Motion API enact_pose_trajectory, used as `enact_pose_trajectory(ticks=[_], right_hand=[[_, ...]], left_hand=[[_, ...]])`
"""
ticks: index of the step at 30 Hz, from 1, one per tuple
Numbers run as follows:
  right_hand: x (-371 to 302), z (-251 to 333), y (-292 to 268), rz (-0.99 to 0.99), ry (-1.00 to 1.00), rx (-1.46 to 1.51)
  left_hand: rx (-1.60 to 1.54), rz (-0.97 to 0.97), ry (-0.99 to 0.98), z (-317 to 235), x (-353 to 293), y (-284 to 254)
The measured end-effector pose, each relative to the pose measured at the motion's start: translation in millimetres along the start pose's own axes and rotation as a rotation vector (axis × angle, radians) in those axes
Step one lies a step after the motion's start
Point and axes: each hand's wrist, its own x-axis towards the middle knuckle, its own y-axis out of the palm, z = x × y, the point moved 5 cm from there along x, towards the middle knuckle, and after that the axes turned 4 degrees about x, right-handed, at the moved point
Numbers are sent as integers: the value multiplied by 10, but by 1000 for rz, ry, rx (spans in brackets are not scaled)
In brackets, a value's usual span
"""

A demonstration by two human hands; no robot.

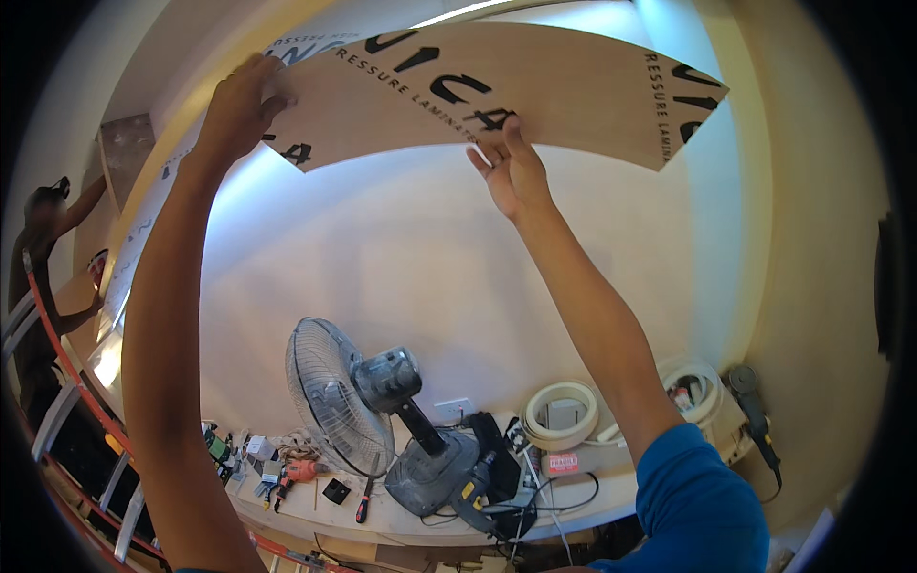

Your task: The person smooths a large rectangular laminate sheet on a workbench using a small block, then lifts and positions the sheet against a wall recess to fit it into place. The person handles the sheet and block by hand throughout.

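Both forearms rise from the lower edge toward a brown laminate sheet (497,91) that is held flat against the ceiling, and this sheet is the landmark for all places here. The right arm wears a blue sleeve (702,501), far below the sheet. The left hand (239,110) is at the left end of the sheet; its fingers curl over the left edge and grip it, the thumb under the sheet. The right hand (514,170) is under the long lower edge of the sheet, near the middle; the palm is open, the fingers are spread and their tips press up on the sheet, so it supports and does not clasp. Large dark printed letters run along the sheet. Far below the sheet stands a table fan (368,411) with a wire cage on a pale counter (401,520). Below the sheet's left end, on the counter, lie small hand tools and a red-handled screwdriver (363,501). Below its right half lie a coil of white tubing (562,413), a second coil (693,382) and an angle grinder (750,401). To the left of the sheet, at the picture's rim, another person (43,277) stands on a ladder (57,401) with an arm raised.
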Motion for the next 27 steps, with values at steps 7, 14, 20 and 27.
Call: enact_pose_trajectory(ticks=[7,14,20,27], right_hand=[[-1952,816,-499,-311,-109,-263],[-3176,1725,-44,-549,-240,-575],[-3363,2041,556,-737,-219,-890],[-3398,2332,779,-852,2,-1152]], left_hand=[[-611,508,-74,-765,-125,241],[-1138,800,59,-1633,-266,751],[-1513,1081,182,-1901,-488,1779],[-1960,1377,294,-2947,-1201,2425]])
